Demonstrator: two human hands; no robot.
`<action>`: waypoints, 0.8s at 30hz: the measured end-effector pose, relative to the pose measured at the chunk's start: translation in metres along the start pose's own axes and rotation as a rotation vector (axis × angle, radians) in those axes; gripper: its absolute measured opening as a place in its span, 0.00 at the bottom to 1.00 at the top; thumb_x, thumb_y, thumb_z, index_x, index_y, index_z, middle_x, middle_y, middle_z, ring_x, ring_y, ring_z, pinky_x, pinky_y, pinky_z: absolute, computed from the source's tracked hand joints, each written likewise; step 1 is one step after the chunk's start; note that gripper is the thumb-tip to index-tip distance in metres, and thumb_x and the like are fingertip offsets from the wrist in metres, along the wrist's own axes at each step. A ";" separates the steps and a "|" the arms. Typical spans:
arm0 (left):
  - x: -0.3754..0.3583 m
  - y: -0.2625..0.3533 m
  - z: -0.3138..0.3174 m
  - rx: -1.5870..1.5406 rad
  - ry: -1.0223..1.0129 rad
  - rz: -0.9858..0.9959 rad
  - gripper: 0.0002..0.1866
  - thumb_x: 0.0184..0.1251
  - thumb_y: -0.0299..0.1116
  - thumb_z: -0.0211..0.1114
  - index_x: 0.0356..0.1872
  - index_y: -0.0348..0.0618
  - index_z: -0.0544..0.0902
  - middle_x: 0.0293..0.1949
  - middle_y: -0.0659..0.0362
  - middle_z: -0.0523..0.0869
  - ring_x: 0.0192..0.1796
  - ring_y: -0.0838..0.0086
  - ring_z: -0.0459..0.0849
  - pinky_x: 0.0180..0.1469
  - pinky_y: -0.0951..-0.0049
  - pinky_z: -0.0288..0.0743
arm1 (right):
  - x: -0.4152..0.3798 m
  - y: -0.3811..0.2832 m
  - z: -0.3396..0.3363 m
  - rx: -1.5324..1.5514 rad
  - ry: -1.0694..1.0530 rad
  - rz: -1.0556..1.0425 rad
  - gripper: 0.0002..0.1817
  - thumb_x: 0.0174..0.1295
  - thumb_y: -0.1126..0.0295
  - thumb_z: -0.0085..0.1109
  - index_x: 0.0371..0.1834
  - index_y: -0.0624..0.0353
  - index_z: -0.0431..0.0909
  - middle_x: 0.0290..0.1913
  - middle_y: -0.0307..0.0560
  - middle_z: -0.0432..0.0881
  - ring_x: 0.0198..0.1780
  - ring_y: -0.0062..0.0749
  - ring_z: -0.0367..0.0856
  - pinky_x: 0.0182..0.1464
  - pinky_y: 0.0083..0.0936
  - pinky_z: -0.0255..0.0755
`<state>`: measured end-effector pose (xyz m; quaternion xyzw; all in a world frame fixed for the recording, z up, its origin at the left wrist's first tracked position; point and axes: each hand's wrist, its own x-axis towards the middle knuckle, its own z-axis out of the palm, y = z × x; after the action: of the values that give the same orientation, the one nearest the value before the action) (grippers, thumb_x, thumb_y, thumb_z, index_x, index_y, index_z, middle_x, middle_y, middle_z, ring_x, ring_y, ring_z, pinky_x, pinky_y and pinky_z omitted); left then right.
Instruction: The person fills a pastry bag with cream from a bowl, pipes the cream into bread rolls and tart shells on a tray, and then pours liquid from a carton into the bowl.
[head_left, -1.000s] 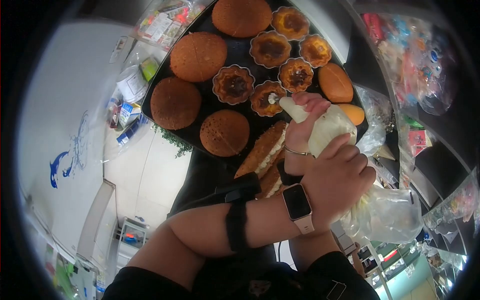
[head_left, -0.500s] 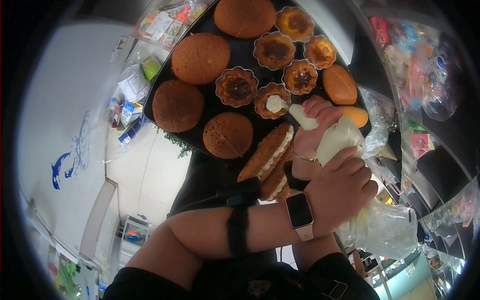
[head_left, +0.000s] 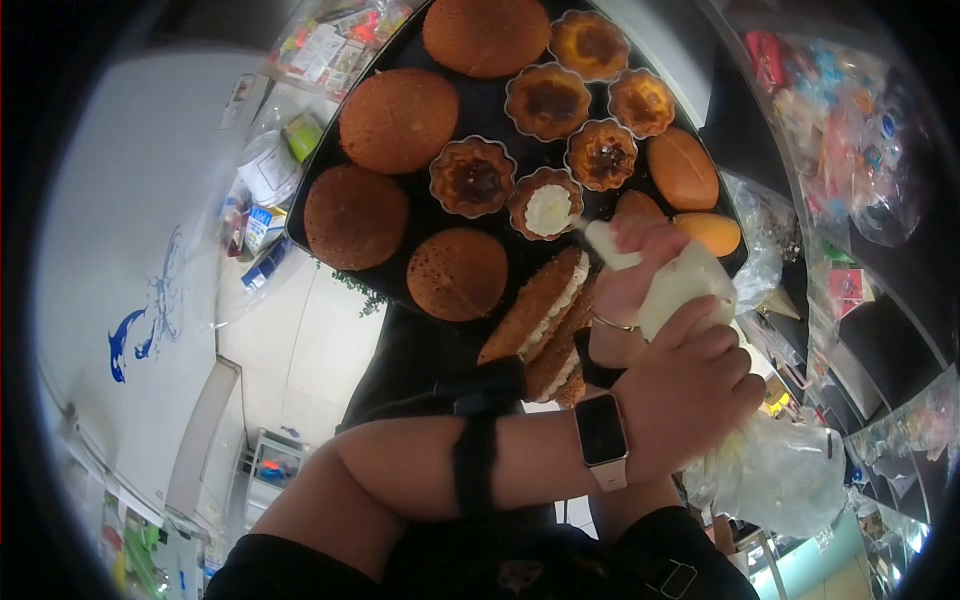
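Observation:
A piping bag [head_left: 690, 285] of white cream is held in both my hands, its tip pointing left. My left hand [head_left: 690, 390], with a smartwatch on the wrist, crosses over my other forearm and wraps the bag's twisted upper part. My right hand [head_left: 640, 265], wearing a bracelet, closes around the bag near its nozzle end [head_left: 605, 245]. Just left of the tip sits a fluted tart [head_left: 522, 212] with a round mound of white cream [head_left: 548, 209] on its centre. Closest to my right wrist are cream-filled sandwich cakes [head_left: 540, 305] standing on edge.
The black tray [head_left: 418, 205] also carries several egg tarts [head_left: 548, 100] in fluted foil, large round brown cakes [head_left: 400, 120] and smaller oval cakes [head_left: 683, 168]. Plastic packaging [head_left: 770, 475] hangs at lower right. A white tub [head_left: 268, 168] stands left of the tray.
The cream on the tart has grown from a small blob into a wider mound. My hands and the bag have shifted slightly right and down, the tip drawing back from the cream.

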<state>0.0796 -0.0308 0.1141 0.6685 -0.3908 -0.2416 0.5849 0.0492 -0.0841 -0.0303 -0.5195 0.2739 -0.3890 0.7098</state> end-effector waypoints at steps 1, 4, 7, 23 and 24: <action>0.002 0.000 0.000 -0.014 0.012 0.043 0.04 0.44 0.33 0.58 0.23 0.51 0.75 0.26 0.67 0.75 0.41 0.73 0.78 0.62 0.63 0.64 | 0.000 -0.004 -0.003 -0.232 0.034 -0.001 0.18 0.72 0.55 0.40 0.29 0.55 0.66 0.30 0.43 0.70 0.33 0.31 0.69 0.44 0.35 0.68; 0.019 0.004 -0.015 -0.061 0.064 0.193 0.05 0.43 0.34 0.59 0.23 0.50 0.74 0.23 0.66 0.73 0.35 0.73 0.77 0.60 0.64 0.67 | 0.015 -0.037 0.016 -0.471 0.094 -0.106 0.13 0.70 0.58 0.42 0.34 0.56 0.66 0.33 0.44 0.71 0.36 0.31 0.71 0.48 0.36 0.67; 0.033 0.014 -0.022 -0.185 0.054 0.250 0.06 0.43 0.35 0.60 0.22 0.48 0.72 0.20 0.65 0.72 0.30 0.72 0.76 0.53 0.66 0.70 | 0.022 -0.077 0.021 -0.488 -0.015 -0.238 0.10 0.69 0.61 0.44 0.39 0.57 0.66 0.37 0.45 0.72 0.40 0.30 0.72 0.53 0.37 0.66; 0.057 -0.010 0.013 -0.138 0.058 0.325 0.04 0.43 0.34 0.61 0.19 0.49 0.74 0.19 0.68 0.74 0.30 0.76 0.77 0.56 0.68 0.69 | 0.081 -0.049 0.022 -0.118 0.142 0.026 0.15 0.62 0.67 0.48 0.48 0.64 0.73 0.42 0.54 0.78 0.48 0.41 0.76 0.53 0.40 0.71; 0.056 -0.013 0.014 -0.144 0.059 0.303 0.04 0.43 0.34 0.61 0.19 0.50 0.74 0.19 0.68 0.74 0.30 0.76 0.77 0.55 0.68 0.69 | 0.078 -0.043 0.020 -0.107 0.101 0.032 0.14 0.62 0.67 0.48 0.46 0.64 0.73 0.42 0.54 0.78 0.48 0.42 0.75 0.52 0.40 0.71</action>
<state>0.1044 -0.0843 0.1065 0.5651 -0.4515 -0.1580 0.6722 0.0962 -0.1460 0.0181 -0.5320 0.3381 -0.3882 0.6723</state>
